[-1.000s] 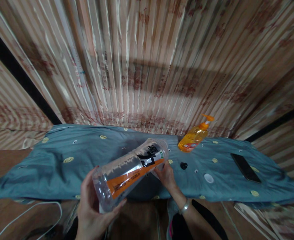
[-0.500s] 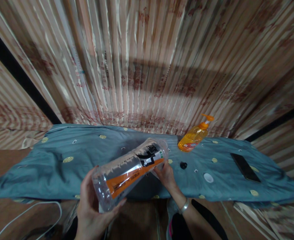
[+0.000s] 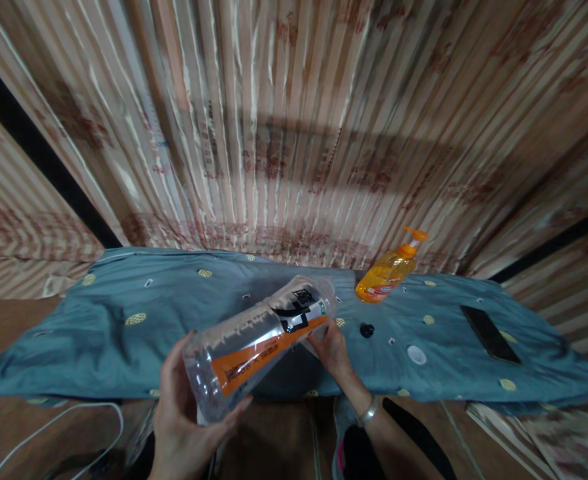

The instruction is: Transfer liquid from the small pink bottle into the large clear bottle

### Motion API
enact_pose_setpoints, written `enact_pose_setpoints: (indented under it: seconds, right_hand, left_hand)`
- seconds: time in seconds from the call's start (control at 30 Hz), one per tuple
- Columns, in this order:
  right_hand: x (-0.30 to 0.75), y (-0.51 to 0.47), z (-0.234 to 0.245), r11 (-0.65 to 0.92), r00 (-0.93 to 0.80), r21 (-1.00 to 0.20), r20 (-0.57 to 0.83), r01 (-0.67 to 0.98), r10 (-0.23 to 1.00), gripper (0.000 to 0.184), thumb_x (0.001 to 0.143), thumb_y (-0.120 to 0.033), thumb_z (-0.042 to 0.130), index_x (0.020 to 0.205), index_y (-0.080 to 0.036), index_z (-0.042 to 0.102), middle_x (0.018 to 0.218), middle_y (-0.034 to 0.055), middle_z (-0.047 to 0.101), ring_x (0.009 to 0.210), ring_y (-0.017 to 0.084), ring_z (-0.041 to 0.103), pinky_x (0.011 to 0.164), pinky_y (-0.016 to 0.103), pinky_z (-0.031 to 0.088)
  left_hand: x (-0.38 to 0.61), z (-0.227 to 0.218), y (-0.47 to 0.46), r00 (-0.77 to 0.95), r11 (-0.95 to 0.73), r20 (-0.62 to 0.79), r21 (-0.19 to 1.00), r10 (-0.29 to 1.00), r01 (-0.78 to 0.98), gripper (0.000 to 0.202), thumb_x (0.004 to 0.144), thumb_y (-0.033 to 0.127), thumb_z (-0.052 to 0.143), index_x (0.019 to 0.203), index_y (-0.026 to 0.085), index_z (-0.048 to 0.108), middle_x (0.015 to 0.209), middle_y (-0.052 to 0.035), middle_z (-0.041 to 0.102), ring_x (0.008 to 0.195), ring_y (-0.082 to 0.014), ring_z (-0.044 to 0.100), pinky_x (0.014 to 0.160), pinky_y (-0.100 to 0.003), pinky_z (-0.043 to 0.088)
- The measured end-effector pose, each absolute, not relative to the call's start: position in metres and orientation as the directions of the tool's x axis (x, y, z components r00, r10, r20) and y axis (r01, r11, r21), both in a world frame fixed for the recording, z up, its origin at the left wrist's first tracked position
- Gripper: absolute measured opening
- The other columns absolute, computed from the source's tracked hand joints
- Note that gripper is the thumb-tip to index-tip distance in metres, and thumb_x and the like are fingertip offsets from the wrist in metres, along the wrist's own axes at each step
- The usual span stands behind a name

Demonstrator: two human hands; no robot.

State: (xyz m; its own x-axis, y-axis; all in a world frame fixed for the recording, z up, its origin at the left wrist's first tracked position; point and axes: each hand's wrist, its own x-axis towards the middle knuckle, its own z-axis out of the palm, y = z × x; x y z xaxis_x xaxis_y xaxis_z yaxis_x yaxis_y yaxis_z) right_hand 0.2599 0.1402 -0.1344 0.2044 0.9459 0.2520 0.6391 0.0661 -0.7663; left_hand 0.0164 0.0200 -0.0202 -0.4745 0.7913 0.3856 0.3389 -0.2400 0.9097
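In the head view, a clear plastic bottle [image 3: 257, 350] is held in the air above a narrow desk, which is covered by a blue-green cloth [image 3: 169, 287] printed with small yellow and white motifs. The bottle is tilted, its base turned toward the wearer's left side and its narrower end pointed up and to the right; an orange band and large black characters are shown on its label [image 3: 294, 323]. The base is gripped by the left hand [image 3: 184, 423], the fingers and thumb being spread wide around it. The narrower end is held from its lower side by the right hand [image 3: 331, 350], the fingers of which are drawn in narrowly and partly hidden by the bottle. A silvery bracelet [image 3: 370, 409] is worn on the right wrist. To the right of the bottle, near the far edge of the desk, a pump bottle [image 3: 385, 276] of orange liquid is seen standing. In front of it a small black object [image 3: 367, 331] is placed, too small to be identified, and near that a white disc [image 3: 417, 355] is laid. Farther right, a dark phone [image 3: 491, 335] is laid flat. The background is filled by a pleated, striped curtain [image 3: 294, 147]. On the floor at lower left, a white cable [image 3: 120, 420] is looped.
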Motion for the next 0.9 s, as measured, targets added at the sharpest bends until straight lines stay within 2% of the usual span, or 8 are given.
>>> enact_pose_setpoints:
  seconds: [0.07,0.2,0.43,0.67,0.8,0.9]
  right_hand:
    - [0.259,0.14,-0.133,0.048,0.217,-0.765,0.241,0.642,0.946,0.043,0.078,-0.047,0.067,0.109,-0.019,0.06,0.096,0.0144,0.076,0.094,0.037,0.074,0.082,0.052,0.061]
    - [0.259,0.14,-0.132,0.053,0.21,-0.777,0.235,0.628,0.949,0.043,0.077,-0.046,0.067,0.108,-0.018,0.06,0.095,0.0144,0.076,0.093,0.038,0.074,0.082,0.053,0.061]
    - [0.26,0.141,-0.133,0.039,0.224,-0.773,0.232,0.633,0.947,0.039,0.076,-0.044,0.068,0.105,-0.02,0.06,0.092,0.0127,0.076,0.089,0.037,0.074,0.079,0.052,0.061]
    - [0.259,0.14,-0.132,0.049,0.222,-0.774,0.241,0.632,0.945,0.039,0.077,-0.044,0.066,0.107,-0.02,0.06,0.094,0.0133,0.077,0.09,0.037,0.074,0.079,0.052,0.061]
    - [0.26,0.14,-0.133,0.054,0.216,-0.766,0.248,0.641,0.945,0.037,0.078,-0.045,0.066,0.105,-0.021,0.06,0.095,0.0135,0.077,0.092,0.037,0.074,0.081,0.052,0.061]
    - [0.26,0.14,-0.134,0.048,0.215,-0.771,0.236,0.635,0.948,0.037,0.077,-0.044,0.067,0.105,-0.02,0.059,0.094,0.0139,0.076,0.092,0.037,0.074,0.081,0.052,0.061]
  left_hand:
    - [0.02,-0.017,0.02,-0.448,-0.251,0.392,0.906,0.804,0.342,0.095,0.053,0.042,0.094,0.137,0.025,0.052,0.128,-0.0108,0.065,0.114,-0.032,0.07,0.093,-0.044,0.061]
    - [0.021,-0.017,0.02,-0.525,-0.226,0.356,0.928,0.773,0.296,0.09,0.06,0.045,0.09,0.139,0.025,0.053,0.133,-0.0113,0.062,0.121,-0.0327,0.067,0.102,-0.049,0.056]
    - [0.003,-0.03,0.021,-0.35,-0.305,0.481,0.838,0.804,0.452,0.097,0.061,0.035,0.092,0.146,0.025,0.044,0.134,-0.014,0.063,0.12,-0.0331,0.068,0.094,-0.046,0.06]
    - [0.009,-0.025,0.022,-0.44,-0.258,0.426,0.883,0.79,0.392,0.094,0.058,0.041,0.092,0.14,0.022,0.05,0.132,-0.0139,0.063,0.119,-0.0343,0.068,0.097,-0.048,0.059]
    - [0.014,-0.02,0.021,-0.45,-0.251,0.411,0.893,0.793,0.373,0.095,0.054,0.042,0.093,0.137,0.023,0.052,0.13,-0.0121,0.064,0.115,-0.0326,0.069,0.094,-0.044,0.061]
    - [0.019,-0.015,0.021,-0.525,-0.215,0.357,0.925,0.773,0.313,0.092,0.058,0.05,0.09,0.138,0.021,0.052,0.133,-0.0127,0.062,0.119,-0.0312,0.067,0.099,-0.042,0.058]
